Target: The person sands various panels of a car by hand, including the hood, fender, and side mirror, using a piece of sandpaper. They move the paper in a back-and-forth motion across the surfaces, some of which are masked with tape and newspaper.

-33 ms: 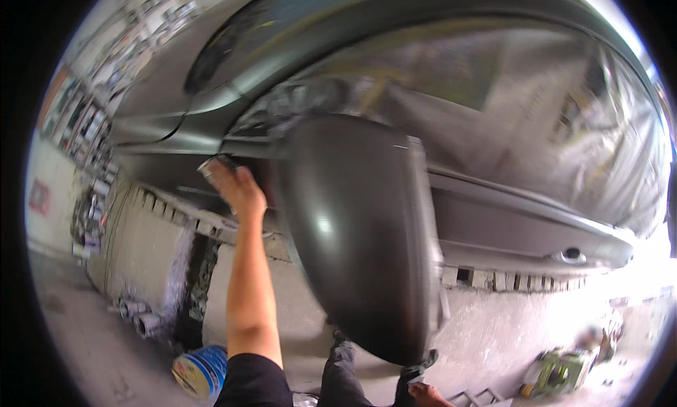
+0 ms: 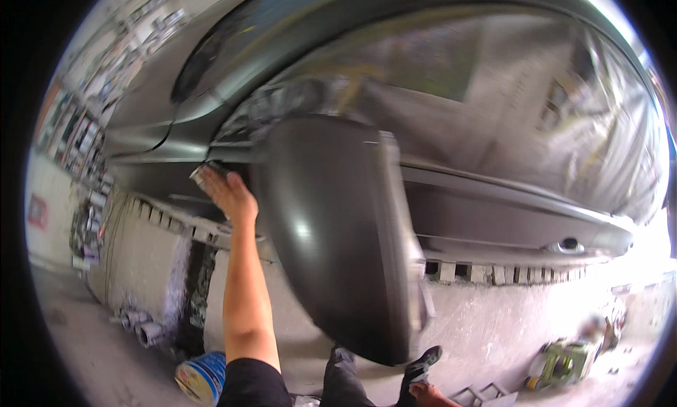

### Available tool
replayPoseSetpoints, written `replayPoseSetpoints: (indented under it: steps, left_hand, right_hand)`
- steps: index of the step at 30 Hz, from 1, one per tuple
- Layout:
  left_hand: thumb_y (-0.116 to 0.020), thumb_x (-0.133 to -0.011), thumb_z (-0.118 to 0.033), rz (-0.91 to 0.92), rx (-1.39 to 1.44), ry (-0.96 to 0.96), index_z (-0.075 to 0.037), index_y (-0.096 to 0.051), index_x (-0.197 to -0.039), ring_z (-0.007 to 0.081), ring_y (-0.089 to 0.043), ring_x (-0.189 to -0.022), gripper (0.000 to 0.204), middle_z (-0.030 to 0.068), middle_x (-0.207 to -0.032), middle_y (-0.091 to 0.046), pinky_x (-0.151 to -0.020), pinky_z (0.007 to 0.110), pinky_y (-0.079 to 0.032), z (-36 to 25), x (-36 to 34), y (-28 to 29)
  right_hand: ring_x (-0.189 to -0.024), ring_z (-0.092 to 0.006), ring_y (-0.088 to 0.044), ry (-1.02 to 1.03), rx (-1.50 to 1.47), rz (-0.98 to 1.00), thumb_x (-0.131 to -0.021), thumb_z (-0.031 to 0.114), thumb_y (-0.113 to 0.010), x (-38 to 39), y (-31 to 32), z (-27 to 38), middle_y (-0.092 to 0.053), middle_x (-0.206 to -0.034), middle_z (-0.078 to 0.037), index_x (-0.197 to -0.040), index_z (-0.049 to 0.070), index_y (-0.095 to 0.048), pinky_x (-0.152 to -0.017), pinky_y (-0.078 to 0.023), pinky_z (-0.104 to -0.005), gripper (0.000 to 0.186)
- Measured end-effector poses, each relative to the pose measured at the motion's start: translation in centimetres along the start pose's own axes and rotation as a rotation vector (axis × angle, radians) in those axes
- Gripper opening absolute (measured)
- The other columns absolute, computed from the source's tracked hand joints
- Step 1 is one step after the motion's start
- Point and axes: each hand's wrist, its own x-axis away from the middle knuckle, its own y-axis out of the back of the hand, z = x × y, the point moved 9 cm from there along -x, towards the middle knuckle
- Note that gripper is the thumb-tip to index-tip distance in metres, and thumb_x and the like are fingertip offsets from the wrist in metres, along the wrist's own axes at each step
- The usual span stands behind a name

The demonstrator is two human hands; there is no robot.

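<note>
My left hand [image 2: 229,195] reaches to the dark grey car body [image 2: 141,174], left of the large side mirror [image 2: 321,231]. Its fingers press a thin, pale pad [image 2: 201,173] against the panel beside the mirror's base. The mirror's rounded housing fills the centre, close to me. My right hand [image 2: 422,393] is low at the bottom edge, beside my dark trouser leg and below the mirror; its fingers are curled, and I cannot make out what they hold. The side window [image 2: 508,104] is covered with wrinkled plastic and paper.
A blue bucket [image 2: 204,375] stands at lower left, near some cylindrical pieces [image 2: 148,333]. A green machine [image 2: 564,361] and grey metal frames [image 2: 483,396] lie at lower right. Cluttered shelving [image 2: 74,128] lines the far left. Rough blockwork [image 2: 508,273] runs below the car.
The view has shifted slightly, so the mirror and my left hand appear further left. More of my dark shoe shows beside the mirror. My left hand stays on the panel.
</note>
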Motion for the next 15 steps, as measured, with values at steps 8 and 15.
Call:
replayPoseSetpoints:
  steps: [8,15]
  left_hand:
    - [-0.029,-0.101,-0.052,0.359,0.220,-0.054,0.008,-0.018,-0.150,0.0443,-0.015,-0.146,0.078,0.0317,-0.156,-0.014,-0.118,0.051,-0.013,-20.3,14.6,-2.6]
    - [-0.036,-0.099,-0.053,0.355,-0.020,-0.572,0.004,-0.016,-0.152,0.0490,-0.011,-0.146,0.081,0.0293,-0.158,-0.010,-0.115,0.062,-0.008,-37.2,27.0,-5.8]
  right_hand:
    - [-0.106,-0.0298,-0.065,-0.209,-0.270,0.055,-0.096,0.041,-0.049,3.5,-4.1,-6.5,-0.067,-0.114,-0.010,-0.109,0.013,-0.067,-0.090,-0.052,-0.0404,0.036]
    - [-0.114,-0.0287,-0.060,-0.501,-0.512,0.042,-0.095,0.032,-0.047,8.5,-1.5,-12.2,-0.065,-0.120,-0.010,-0.108,0.014,-0.068,-0.094,-0.050,-0.0400,0.031]
